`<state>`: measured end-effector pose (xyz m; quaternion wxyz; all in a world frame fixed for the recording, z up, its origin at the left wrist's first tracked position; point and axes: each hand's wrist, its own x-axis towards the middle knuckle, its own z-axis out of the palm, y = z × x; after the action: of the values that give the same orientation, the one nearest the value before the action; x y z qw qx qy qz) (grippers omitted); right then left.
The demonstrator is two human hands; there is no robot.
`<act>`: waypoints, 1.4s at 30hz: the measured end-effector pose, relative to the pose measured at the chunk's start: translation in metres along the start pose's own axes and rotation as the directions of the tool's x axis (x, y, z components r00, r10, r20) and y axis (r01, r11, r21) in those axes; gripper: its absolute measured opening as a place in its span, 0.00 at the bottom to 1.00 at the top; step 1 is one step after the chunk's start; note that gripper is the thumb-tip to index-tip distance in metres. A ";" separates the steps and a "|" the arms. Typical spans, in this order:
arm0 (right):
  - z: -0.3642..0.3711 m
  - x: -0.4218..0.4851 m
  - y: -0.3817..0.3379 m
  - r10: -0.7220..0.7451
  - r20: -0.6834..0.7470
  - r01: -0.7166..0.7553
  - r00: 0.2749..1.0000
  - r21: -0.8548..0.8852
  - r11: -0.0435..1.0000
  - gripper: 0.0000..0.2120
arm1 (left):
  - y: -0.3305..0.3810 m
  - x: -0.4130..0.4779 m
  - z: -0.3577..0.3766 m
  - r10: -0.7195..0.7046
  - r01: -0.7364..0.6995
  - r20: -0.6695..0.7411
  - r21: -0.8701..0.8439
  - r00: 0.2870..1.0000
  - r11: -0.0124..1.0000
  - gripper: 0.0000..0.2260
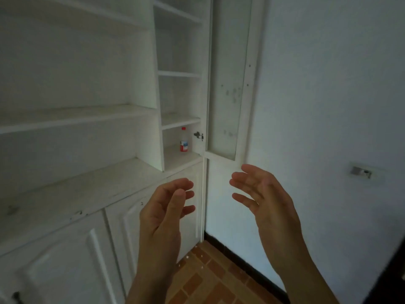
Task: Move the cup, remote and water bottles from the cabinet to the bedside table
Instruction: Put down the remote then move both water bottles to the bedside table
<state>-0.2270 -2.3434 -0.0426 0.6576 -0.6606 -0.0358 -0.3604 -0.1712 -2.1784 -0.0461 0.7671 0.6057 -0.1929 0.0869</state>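
Head view: both hands raised empty, left hand and right hand with fingers spread apart. One water bottle stands upright on a cabinet shelf, beyond the fingertips. Likely next: reach forward and grasp it.

The bottle is too small for its label to be read. The handle at the near left is cut off by the lower edge. The dark shape at the near right is blurred and cannot be identified. The wall fitting is blurred.
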 end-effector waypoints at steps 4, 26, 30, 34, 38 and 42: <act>0.030 0.073 0.018 -0.068 0.039 0.068 0.997 0.000 0.998 0.18 | -0.009 0.077 -0.002 0.060 -0.060 0.028 0.005 0.998 0.998 0.11; -0.009 0.423 0.214 -0.066 -0.005 0.066 0.998 0.086 0.994 0.21 | -0.167 0.406 0.131 0.134 -0.129 -0.037 0.125 0.990 0.984 0.10; -0.013 0.458 0.255 -0.030 0.021 0.027 0.999 0.129 0.991 0.20 | -0.209 0.439 0.139 0.096 -0.085 -0.073 0.148 0.993 0.985 0.10; -0.010 0.490 0.306 0.044 0.026 -0.048 0.999 0.155 0.987 0.20 | -0.262 0.463 0.143 -0.005 0.023 -0.141 0.130 0.990 0.991 0.10; -0.001 0.521 0.363 0.116 0.005 -0.116 0.993 0.147 0.982 0.19 | -0.308 0.500 0.141 -0.048 0.069 -0.181 0.110 0.982 0.991 0.10; 0.014 0.550 0.418 0.178 -0.010 -0.177 0.984 0.087 0.980 0.22 | -0.353 0.543 0.141 -0.068 0.085 -0.210 0.073 0.975 0.994 0.10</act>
<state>0.4023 -2.6211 -0.1058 0.7151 -0.6292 0.0136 -0.3043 0.4263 -2.4572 -0.1174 0.7606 0.6309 -0.0847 0.1278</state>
